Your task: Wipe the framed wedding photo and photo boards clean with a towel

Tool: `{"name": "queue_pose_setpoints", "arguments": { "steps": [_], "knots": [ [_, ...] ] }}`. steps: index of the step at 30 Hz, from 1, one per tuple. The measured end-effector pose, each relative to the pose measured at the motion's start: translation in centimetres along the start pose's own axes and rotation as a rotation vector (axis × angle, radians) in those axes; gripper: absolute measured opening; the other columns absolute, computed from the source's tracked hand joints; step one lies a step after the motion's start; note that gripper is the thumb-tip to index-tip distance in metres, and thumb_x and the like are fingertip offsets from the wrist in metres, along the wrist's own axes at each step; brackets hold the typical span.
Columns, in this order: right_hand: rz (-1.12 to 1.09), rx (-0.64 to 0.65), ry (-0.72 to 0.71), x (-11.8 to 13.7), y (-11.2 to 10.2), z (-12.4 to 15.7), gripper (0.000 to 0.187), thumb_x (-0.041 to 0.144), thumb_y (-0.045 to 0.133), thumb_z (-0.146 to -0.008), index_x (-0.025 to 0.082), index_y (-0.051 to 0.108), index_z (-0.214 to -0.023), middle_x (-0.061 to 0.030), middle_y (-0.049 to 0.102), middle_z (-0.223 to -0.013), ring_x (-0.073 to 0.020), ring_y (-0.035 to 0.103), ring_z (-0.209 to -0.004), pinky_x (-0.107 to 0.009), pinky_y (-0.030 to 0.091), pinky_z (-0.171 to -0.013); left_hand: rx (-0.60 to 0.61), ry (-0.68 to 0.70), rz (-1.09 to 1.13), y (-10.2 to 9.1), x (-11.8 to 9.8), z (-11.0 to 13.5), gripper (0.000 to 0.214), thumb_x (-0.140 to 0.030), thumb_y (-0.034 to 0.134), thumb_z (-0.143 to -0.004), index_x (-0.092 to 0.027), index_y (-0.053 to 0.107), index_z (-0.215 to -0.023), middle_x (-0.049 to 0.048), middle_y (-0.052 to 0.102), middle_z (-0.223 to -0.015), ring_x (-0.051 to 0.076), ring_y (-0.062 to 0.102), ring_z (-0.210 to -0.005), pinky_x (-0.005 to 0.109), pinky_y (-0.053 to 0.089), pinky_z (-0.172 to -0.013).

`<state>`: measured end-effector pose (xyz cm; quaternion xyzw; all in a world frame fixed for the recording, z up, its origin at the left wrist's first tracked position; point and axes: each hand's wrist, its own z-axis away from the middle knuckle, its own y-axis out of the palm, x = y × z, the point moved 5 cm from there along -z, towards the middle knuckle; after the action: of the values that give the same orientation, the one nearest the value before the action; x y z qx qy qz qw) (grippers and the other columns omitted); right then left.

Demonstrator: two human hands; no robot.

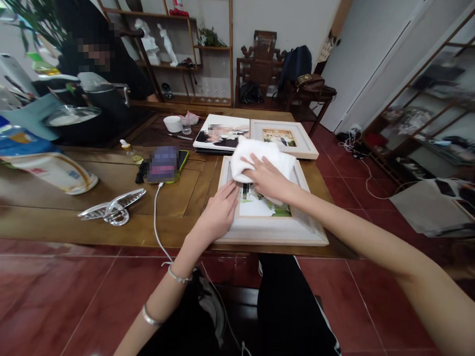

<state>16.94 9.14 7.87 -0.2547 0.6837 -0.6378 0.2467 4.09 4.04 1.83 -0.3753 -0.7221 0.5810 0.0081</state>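
Observation:
A white picture frame (270,233) lies flat at the near edge of the wooden table (86,214). My right hand (269,180) presses flat on a white cloth (256,154) that rests over the frame's glass, fingers spread. On the frame's left border lies my left hand (219,212), fingers stretched out and resting on the wood, holding nothing.
Another white frame (283,138) and a photo album (221,133) lie behind. A phone (165,165) with a white cable, a silver hair clip (114,208), a white cup (172,123) and a plastic bag (37,154) sit to the left. A person in black sits across at the far left.

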Motion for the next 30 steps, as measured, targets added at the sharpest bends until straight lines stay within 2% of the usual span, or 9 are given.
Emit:
{"name": "queue_pose_setpoints", "arguments": {
  "steps": [4,7,11,13,16,20,25,30],
  "knots": [
    [-0.022,0.005,-0.127,1.3,0.1,-3.2,0.062,-0.008,0.042,-0.074,0.016,0.054,-0.13,-0.0118,0.037,-0.153,-0.0288,0.023,-0.146,-0.055,0.023,-0.114,-0.006,-0.004,0.003,-0.1,0.0,-0.1,0.043,-0.022,0.033,-0.098,-0.009,0.048,-0.136,0.0184,0.047,-0.143,0.029,0.038,-0.138,0.052,0.034,-0.113],
    [-0.021,0.034,-0.128,1.0,0.1,-3.1,0.058,-0.008,0.043,-0.072,0.015,0.06,-0.123,-0.0132,0.048,-0.146,-0.0275,0.027,-0.144,-0.051,0.026,-0.113,0.008,-0.005,0.015,-0.2,0.0,-0.2,0.044,-0.023,0.033,-0.098,-0.008,0.048,-0.136,0.0175,0.046,-0.145,0.028,0.037,-0.138,0.05,0.034,-0.113],
    [0.032,0.12,-0.058,-1.5,-0.7,-0.4,0.056,-0.009,0.042,-0.069,0.016,0.067,-0.112,-0.0133,0.057,-0.138,-0.0273,0.033,-0.142,-0.05,0.028,-0.11,0.019,-0.012,0.019,-0.1,0.1,-0.2,0.045,-0.023,0.032,-0.098,-0.007,0.046,-0.138,0.0173,0.041,-0.149,0.027,0.033,-0.141,0.049,0.033,-0.114],
    [0.064,0.17,0.012,-3.4,-1.5,1.4,0.055,-0.008,0.04,-0.069,0.018,0.069,-0.109,-0.0126,0.058,-0.137,-0.0275,0.041,-0.137,-0.048,0.032,-0.107,0.021,-0.015,0.02,-0.1,0.1,-0.1,0.045,-0.023,0.032,-0.098,-0.007,0.046,-0.138,0.0179,0.041,-0.149,0.026,0.032,-0.142,0.049,0.033,-0.115],
    [0.11,0.258,0.145,-6.0,-2.8,4.2,0.054,-0.005,0.041,-0.071,0.021,0.072,-0.107,-0.0115,0.058,-0.137,-0.0283,0.058,-0.118,-0.043,0.041,-0.097,0.021,-0.019,0.017,-0.1,0.1,0.0,0.045,-0.023,0.032,-0.098,-0.007,0.046,-0.138,0.0176,0.041,-0.149,0.026,0.032,-0.142,0.049,0.033,-0.115],
    [0.163,0.306,0.269,-8.0,-3.9,7.1,0.052,-0.003,0.042,-0.071,0.021,0.073,-0.104,-0.0121,0.057,-0.137,-0.0275,0.065,-0.1,-0.038,0.045,-0.084,0.025,-0.015,0.01,-0.1,0.0,-0.1,0.046,-0.024,0.031,-0.098,-0.007,0.046,-0.138,0.0172,0.041,-0.15,0.026,0.032,-0.142,0.049,0.033,-0.115],
    [0.133,0.304,0.19,-6.3,-3.8,9.8,0.047,-0.004,0.042,-0.066,0.018,0.073,-0.094,-0.0155,0.061,-0.131,-0.0289,0.064,-0.104,-0.037,0.046,-0.081,0.022,-0.02,0.03,-0.2,0.0,-0.2,0.046,-0.024,0.031,-0.098,-0.008,0.048,-0.137,0.0165,0.043,-0.148,0.025,0.033,-0.142,0.049,0.034,-0.114],
    [0.025,0.32,0.105,-1.3,-4.5,14.1,0.041,-0.005,0.043,-0.062,0.019,0.071,-0.081,-0.0129,0.069,-0.117,-0.0283,0.064,-0.106,-0.039,0.048,-0.086,0.011,-0.03,0.033,-0.2,0.0,-0.1,0.045,-0.024,0.032,-0.098,-0.008,0.048,-0.137,0.0169,0.042,-0.149,0.025,0.034,-0.141,0.05,0.034,-0.114]
  ]
}}
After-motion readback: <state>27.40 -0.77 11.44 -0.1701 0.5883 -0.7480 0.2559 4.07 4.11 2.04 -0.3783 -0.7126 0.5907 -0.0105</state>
